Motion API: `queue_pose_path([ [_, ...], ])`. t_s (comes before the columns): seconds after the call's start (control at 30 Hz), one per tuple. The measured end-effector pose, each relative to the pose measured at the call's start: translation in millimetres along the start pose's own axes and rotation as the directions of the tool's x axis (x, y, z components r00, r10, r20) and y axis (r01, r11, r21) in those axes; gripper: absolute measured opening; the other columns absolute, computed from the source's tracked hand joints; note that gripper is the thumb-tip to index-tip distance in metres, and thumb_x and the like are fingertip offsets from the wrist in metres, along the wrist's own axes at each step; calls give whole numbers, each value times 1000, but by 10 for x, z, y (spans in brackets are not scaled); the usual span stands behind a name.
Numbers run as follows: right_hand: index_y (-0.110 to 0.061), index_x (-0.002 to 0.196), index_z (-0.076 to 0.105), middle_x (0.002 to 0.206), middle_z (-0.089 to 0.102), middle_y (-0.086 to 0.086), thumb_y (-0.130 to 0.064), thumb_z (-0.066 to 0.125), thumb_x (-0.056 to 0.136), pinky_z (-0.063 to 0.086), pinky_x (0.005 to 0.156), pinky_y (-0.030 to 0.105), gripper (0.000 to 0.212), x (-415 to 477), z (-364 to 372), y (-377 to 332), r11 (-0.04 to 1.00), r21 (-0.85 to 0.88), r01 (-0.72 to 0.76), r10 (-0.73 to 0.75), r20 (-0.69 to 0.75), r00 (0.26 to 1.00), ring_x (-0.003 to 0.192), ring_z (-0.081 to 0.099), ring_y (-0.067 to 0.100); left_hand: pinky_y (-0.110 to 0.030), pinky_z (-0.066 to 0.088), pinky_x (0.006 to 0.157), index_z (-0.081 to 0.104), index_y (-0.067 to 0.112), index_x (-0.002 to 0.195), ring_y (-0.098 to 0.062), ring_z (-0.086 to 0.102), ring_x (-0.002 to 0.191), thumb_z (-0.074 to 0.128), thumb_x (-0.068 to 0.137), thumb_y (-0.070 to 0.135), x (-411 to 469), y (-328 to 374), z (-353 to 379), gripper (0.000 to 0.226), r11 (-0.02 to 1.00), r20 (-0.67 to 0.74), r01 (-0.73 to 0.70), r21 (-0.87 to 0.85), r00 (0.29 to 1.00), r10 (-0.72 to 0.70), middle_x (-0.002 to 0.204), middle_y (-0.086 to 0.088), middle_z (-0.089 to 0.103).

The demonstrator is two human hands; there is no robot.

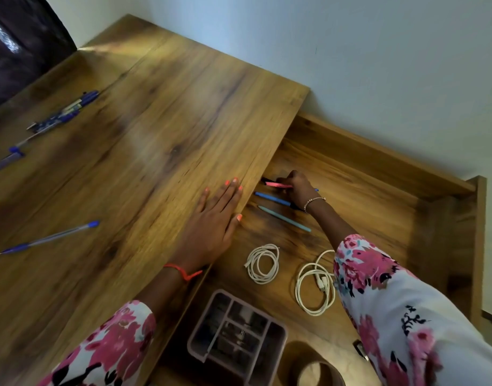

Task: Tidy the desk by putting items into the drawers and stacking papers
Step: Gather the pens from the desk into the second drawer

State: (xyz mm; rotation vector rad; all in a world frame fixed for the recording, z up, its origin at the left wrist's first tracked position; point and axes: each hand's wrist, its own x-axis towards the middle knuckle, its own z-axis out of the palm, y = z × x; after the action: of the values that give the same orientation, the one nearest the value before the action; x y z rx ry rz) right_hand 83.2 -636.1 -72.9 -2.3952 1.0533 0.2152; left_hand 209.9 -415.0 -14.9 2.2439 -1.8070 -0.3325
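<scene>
step in hand: stowing items in the open drawer (378, 174). right hand (294, 188) pinches a pink marker (278, 185) low in the drawer, at 2 o'clock of the left hand (214, 221), which lies flat on the bench (155, 121). next: release, lift past the bench edge, reach the loose pen (48, 238) at 9 o'clock.

Two cables (262, 263), three drawer pens (272, 199)
</scene>
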Motion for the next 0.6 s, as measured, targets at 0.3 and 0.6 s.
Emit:
queue_pose_path([
  [0.3, -4, 124, 56, 126, 46, 27, -2, 47, 90, 36, 98, 38, 36, 144, -158, 93, 987, 140, -81, 95, -94, 991, 116, 45, 40, -34, -6, 117, 6, 22, 147, -4, -7, 142, 9, 92, 44, -4, 1, -8, 60, 1000, -14, -7, -16, 1000, 6, 154, 8, -2],
  [0.6, -3, 119, 60, 111, 54, 21, 1, 50, 88, 43, 86, 28, 32, 213, -76, 154, 984, 132, -123, 134, -80, 988, 101, 54, 33, -34, -7, 117, 8, 22, 148, -4, -7, 142, 10, 92, 44, 4, -17, 2, 60, 999, -8, -6, -32, 1000, 6, 155, 8, -1],
])
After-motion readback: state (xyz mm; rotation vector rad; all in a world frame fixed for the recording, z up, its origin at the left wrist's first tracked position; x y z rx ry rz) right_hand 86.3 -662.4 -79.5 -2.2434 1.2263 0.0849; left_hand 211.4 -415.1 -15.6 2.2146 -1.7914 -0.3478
